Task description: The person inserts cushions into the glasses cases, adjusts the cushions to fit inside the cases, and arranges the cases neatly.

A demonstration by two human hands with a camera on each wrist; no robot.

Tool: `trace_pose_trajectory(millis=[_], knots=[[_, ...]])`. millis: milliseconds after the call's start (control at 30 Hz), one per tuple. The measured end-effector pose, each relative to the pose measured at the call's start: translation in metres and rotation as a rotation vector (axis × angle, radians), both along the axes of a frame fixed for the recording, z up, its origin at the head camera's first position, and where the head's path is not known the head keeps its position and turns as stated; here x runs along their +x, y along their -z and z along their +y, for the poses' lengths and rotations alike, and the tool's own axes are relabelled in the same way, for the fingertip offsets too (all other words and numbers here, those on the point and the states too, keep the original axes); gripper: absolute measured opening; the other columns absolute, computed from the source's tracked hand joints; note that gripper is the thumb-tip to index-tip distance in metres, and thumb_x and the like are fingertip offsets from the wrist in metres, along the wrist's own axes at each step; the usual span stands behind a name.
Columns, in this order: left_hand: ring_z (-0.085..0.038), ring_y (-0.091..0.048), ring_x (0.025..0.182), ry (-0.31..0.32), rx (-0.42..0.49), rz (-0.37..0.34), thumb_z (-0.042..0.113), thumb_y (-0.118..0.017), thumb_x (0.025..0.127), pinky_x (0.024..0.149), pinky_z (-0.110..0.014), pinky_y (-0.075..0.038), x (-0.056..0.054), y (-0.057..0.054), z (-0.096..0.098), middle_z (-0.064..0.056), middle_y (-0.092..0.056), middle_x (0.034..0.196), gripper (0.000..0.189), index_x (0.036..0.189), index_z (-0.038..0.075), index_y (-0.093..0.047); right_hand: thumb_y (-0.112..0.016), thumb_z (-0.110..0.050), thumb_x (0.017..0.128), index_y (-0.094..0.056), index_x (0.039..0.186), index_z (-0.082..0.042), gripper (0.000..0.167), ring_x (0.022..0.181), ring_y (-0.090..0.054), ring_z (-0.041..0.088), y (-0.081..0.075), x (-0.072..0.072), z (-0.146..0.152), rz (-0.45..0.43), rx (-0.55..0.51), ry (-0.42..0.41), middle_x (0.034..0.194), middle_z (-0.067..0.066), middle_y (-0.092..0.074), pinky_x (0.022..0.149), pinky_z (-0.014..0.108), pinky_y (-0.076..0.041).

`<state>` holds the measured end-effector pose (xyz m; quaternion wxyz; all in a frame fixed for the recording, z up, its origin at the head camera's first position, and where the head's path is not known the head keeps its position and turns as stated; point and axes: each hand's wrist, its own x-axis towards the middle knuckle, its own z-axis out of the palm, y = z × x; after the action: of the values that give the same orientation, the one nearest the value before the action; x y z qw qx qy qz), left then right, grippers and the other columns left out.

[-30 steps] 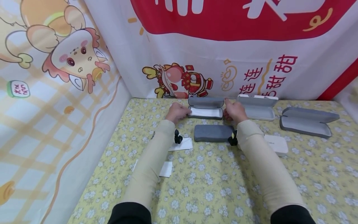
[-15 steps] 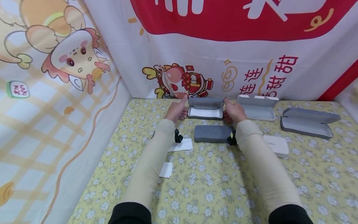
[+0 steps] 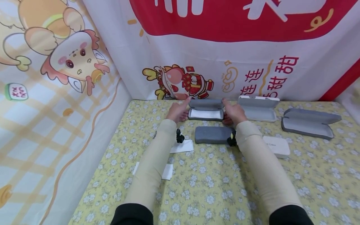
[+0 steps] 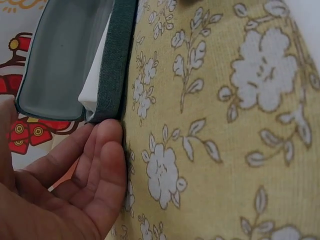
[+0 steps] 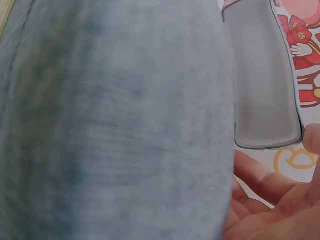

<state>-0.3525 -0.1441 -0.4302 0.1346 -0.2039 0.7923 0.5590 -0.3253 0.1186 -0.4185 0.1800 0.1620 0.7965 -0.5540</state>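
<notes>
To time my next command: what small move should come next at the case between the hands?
Probably lower the lid: it stands open, white material lies inside the gray case, and the left hand and right hand flank its ends.

1. My head view looks forward and down across the table (image 3: 211,184).
2. My wrist views face closely past my left hand (image 4: 70,185) and right hand (image 5: 275,202), sharing the open case (image 4: 62,60).

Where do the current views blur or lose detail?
Head: the lettering on the closed white case is too small to read; left wrist: the left hand and floral cloth look fairly sharp; right wrist: a blurred blue-gray surface fills much of the frame, the right hand clearer.
</notes>
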Motion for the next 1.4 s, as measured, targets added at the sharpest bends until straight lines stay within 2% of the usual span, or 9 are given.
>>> trace_pose_trajectory(millis=[133,267,433,667,833,967,1067,1167,1400], knots=[[-0.025,-0.067,0.072,0.047,0.077,0.017,0.075,-0.064,0.082,0.073,-0.039,-0.057,0.001,0.0,-0.006,-0.015,-0.07,0.091,0.08,0.107,-0.001,-0.066,-0.042,-0.069,0.095,-0.05,0.132,0.008,0.085,0.09,-0.068,0.032,-0.003,-0.002,0.001,0.001,-0.021,-0.003,0.119,0.023,-0.059,0.078,0.041,-0.059],[-0.027,-0.068,0.076,0.108,0.112,0.017,0.072,-0.066,0.082,0.076,-0.04,-0.057,0.002,-0.001,-0.011,-0.016,-0.071,0.092,0.078,0.105,-0.003,-0.069,-0.045,-0.065,0.096,-0.051,0.131,0.009,0.082,0.089,-0.069,0.031,-0.003,-0.003,0.002,-0.008,-0.061,-0.01,0.122,0.024,-0.058,0.079,0.04,-0.059],[-0.03,-0.07,0.082,0.128,0.146,0.012,0.068,-0.071,0.081,0.079,-0.041,-0.058,0.004,-0.001,-0.014,-0.017,-0.072,0.094,0.074,0.105,-0.002,-0.07,-0.047,-0.057,0.096,-0.052,0.129,0.011,0.075,0.084,-0.069,0.029,-0.002,-0.003,0.003,0.0,-0.094,-0.012,0.121,0.025,-0.058,0.08,0.04,-0.059],[-0.028,-0.07,0.081,0.146,0.193,0.004,0.06,-0.075,0.081,0.084,-0.043,-0.056,0.008,-0.001,-0.016,-0.019,-0.071,0.096,0.07,0.106,-0.005,-0.07,-0.048,-0.045,0.094,-0.054,0.125,0.011,0.064,0.076,-0.07,0.026,-0.002,-0.002,0.002,-0.005,-0.107,-0.002,0.118,0.024,-0.059,0.078,0.039,-0.059],[-0.027,-0.069,0.082,0.141,0.219,-0.004,0.051,-0.078,0.083,0.087,-0.043,-0.056,0.009,-0.001,-0.018,-0.018,-0.07,0.098,0.06,0.106,-0.004,-0.07,-0.05,-0.041,0.093,-0.053,0.124,0.01,0.06,0.072,-0.07,0.023,-0.001,-0.001,0.001,-0.011,-0.115,0.0,0.117,0.023,-0.059,0.077,0.039,-0.059],[-0.023,-0.069,0.078,0.159,0.187,0.001,0.033,-0.08,0.083,0.085,-0.042,-0.056,0.008,0.0,-0.019,-0.015,-0.071,0.094,0.04,0.101,-0.002,-0.072,-0.058,-0.028,0.09,-0.055,0.112,0.004,0.039,0.066,-0.069,0.021,0.001,0.001,0.001,-0.004,-0.117,0.027,0.103,0.017,-0.062,0.071,0.038,-0.06],[-0.021,-0.07,0.075,0.173,0.144,-0.005,0.026,-0.08,0.082,0.082,-0.04,-0.057,0.007,0.001,-0.018,-0.012,-0.072,0.09,0.03,0.096,0.001,-0.073,-0.062,-0.019,0.089,-0.054,0.101,-0.002,0.023,0.06,-0.067,0.018,0.004,0.004,0.001,-0.012,-0.138,0.051,0.088,0.01,-0.063,0.068,0.037,-0.06],[-0.021,-0.07,0.076,0.171,0.149,-0.01,0.027,-0.078,0.083,0.081,-0.039,-0.058,0.008,0.001,-0.019,-0.012,-0.072,0.09,0.03,0.096,0.001,-0.073,-0.063,-0.018,0.089,-0.052,0.098,-0.004,0.02,0.057,-0.066,0.016,0.005,0.006,0.001,-0.013,-0.174,0.057,0.083,0.009,-0.064,0.066,0.036,-0.059],[-0.025,-0.07,0.085,0.184,0.17,-0.026,0.028,-0.076,0.087,0.086,-0.041,-0.056,0.013,-0.004,-0.022,-0.015,-0.071,0.098,0.034,0.104,-0.001,-0.072,-0.064,-0.019,0.091,-0.051,0.101,-0.003,0.023,0.055,-0.065,0.016,0.003,0.005,0.001,-0.016,-0.195,0.051,0.086,0.012,-0.063,0.066,0.037,-0.059]])
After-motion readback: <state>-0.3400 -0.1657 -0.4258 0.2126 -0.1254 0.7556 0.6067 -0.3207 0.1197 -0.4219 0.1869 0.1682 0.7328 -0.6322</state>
